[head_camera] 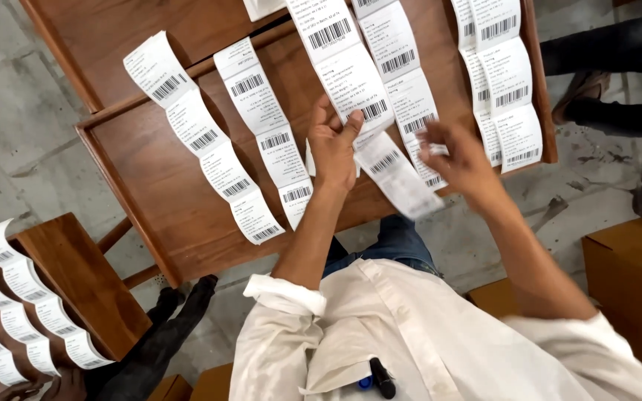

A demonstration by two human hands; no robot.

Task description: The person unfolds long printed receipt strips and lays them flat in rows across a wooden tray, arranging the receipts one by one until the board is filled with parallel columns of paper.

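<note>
A long strip of white barcode labels [345,70] runs down the wooden table [150,178], and its lower end [401,186] hangs past the front edge. My left hand [332,145] pinches this strip with the thumb on top, near the middle. My right hand [461,160] is just to the right, fingers curled and blurred at the edge of the strip and the neighbouring label strip [410,96]. Both hands are over the table's front edge.
Several more label strips [202,141] lie side by side on the table, two [510,82] at the right edge. A wooden seat [76,275] at lower left carries more strips [16,297]. Cardboard boxes [633,282] stand at right. Another person's feet [588,89] are at upper right.
</note>
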